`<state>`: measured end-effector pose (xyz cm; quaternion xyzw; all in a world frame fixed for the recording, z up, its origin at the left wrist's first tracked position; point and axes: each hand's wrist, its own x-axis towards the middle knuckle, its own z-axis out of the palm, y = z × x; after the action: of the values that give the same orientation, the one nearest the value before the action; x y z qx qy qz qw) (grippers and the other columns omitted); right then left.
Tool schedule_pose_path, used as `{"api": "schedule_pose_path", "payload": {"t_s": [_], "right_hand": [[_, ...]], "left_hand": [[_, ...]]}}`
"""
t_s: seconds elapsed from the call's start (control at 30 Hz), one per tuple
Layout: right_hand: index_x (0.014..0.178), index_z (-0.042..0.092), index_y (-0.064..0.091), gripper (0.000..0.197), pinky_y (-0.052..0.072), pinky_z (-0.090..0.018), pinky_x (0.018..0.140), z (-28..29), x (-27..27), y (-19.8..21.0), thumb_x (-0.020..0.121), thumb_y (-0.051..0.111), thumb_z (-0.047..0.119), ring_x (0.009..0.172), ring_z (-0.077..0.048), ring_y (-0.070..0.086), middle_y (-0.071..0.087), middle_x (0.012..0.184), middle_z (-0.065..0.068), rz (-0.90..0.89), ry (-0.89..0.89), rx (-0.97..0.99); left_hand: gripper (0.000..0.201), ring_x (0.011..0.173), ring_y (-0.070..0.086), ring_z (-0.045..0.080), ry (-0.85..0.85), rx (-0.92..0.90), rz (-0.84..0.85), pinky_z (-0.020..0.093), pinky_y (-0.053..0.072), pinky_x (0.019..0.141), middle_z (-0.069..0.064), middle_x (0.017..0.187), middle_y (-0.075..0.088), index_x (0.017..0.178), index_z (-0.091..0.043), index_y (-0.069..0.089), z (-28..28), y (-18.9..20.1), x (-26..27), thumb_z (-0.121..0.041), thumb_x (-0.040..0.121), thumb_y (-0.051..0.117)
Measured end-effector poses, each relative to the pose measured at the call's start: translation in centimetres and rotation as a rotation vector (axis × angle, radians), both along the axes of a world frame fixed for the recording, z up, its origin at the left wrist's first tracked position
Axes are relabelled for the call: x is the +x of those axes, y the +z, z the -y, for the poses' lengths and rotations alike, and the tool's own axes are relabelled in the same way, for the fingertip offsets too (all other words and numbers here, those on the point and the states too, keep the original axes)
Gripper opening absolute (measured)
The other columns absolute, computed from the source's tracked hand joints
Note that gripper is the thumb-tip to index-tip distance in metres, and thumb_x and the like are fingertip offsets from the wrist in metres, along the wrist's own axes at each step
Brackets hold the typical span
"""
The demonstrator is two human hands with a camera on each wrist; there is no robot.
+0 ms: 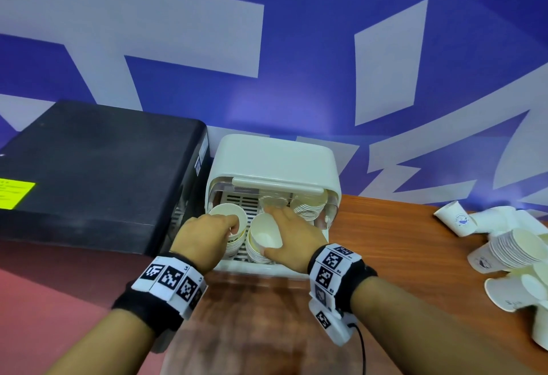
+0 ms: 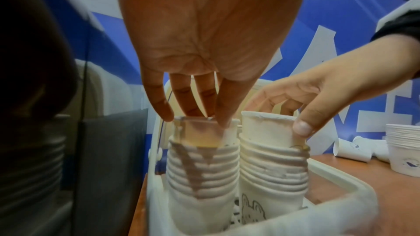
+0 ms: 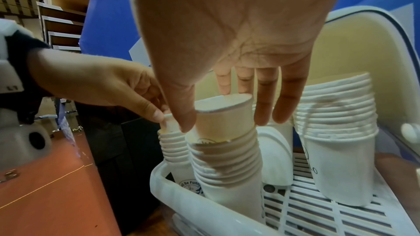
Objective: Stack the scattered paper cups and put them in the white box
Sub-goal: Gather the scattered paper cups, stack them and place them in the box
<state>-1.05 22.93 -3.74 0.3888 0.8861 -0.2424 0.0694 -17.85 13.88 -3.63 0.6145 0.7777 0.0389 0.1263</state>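
The white box [image 1: 296, 164] stands with its lid raised, and several stacks of paper cups are inside. My left hand [image 1: 232, 225] pinches the rim of the top cup on the front-left stack [image 1: 229, 217]; the left wrist view has its fingertips [image 2: 167, 116] on that rim [image 2: 200, 128]. My right hand [image 1: 274, 232] grips the top cup of the neighbouring stack [image 1: 264, 235], thumb on one side and fingers on the other [image 3: 225, 123]. That cup [image 3: 227, 114] sticks up half out of its stack. A third stack [image 3: 336, 132] stands at the box's right.
A black case [image 1: 89, 173] stands against the box's left side. Loose and partly stacked paper cups [image 1: 504, 250] lie on the wooden table [image 1: 385, 241] at the far right. A blue and white wall runs behind the box.
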Motion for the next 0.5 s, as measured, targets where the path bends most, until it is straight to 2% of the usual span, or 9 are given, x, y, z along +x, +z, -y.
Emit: {"api": "schedule_pose_path", "payload": {"t_s": [0.23, 0.4, 0.5], "right_hand": [[0.147, 0.029, 0.016, 0.086, 0.038, -0.043, 0.105, -0.2, 0.1, -1.1, 0.08, 0.064, 0.051, 0.132, -0.025, 0.038, 0.029, 0.151, 0.002, 0.065, -0.002, -0.081], [0.149, 0.031, 0.012, 0.088, 0.035, -0.045, 0.108, -0.6, 0.3, -1.4, 0.08, 0.063, 0.053, 0.137, -0.024, 0.032, 0.021, 0.155, 0.003, 0.109, 0.031, -0.091], [0.148, 0.033, 0.014, 0.086, 0.038, -0.045, 0.105, -0.7, 0.7, -1.0, 0.08, 0.064, 0.05, 0.136, -0.025, 0.034, 0.021, 0.154, 0.004, 0.091, 0.027, -0.07]], "left_hand": [[0.025, 0.098, 0.058, 0.02, 0.008, -0.085, 0.039, 0.03, 0.042, 0.079, -0.005, 0.108, 0.064, 0.107, -0.027, 0.056, 0.4, -1.5, -0.5, -0.013, 0.09, 0.043], [0.026, 0.103, 0.059, 0.019, -0.001, -0.107, 0.068, 0.029, 0.043, 0.086, -0.007, 0.114, 0.064, 0.113, -0.028, 0.055, 0.2, -1.0, -0.6, -0.018, 0.091, 0.044], [0.029, 0.107, 0.057, 0.016, 0.004, -0.099, 0.1, 0.029, 0.042, 0.092, -0.009, 0.12, 0.061, 0.118, -0.028, 0.053, 0.4, -0.2, -0.3, -0.021, 0.091, 0.048]]}}
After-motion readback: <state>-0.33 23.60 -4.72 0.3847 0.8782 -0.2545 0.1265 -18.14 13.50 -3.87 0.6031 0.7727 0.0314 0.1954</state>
